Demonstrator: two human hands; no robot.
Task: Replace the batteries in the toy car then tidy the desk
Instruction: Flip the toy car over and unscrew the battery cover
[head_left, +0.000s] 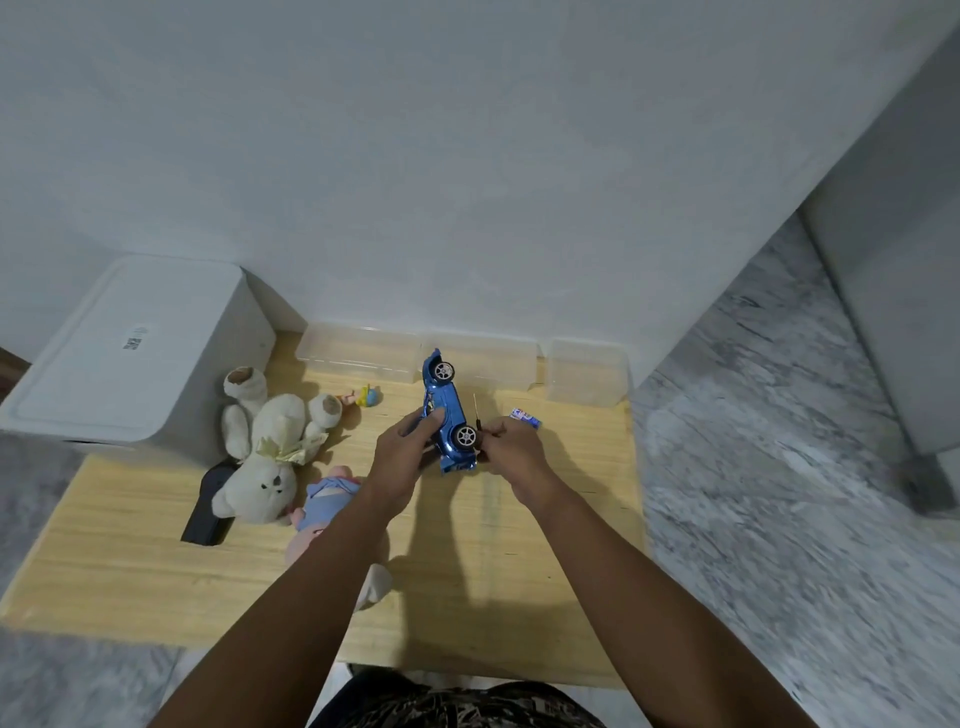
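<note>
Holding item: glossy blue plastic toy car (445, 413), tipped on its side above the pale wooden desk (130, 545), gripped by left hand (402, 457). Right hand (511, 449) pinches a thin black-handled screwdriver (477, 413). Risk: tip slipping off the screw, judging by the one-handed hold.

Single head-worn view, looking steeply down, close over the desk (130, 561)

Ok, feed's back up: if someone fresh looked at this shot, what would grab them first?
The blue toy car, tipped on its side above the middle of the wooden desk, gripped by the left hand. The right hand beside it pinches a small screwdriver pointing up. On the desk's left lies a white plush rabbit.
</note>
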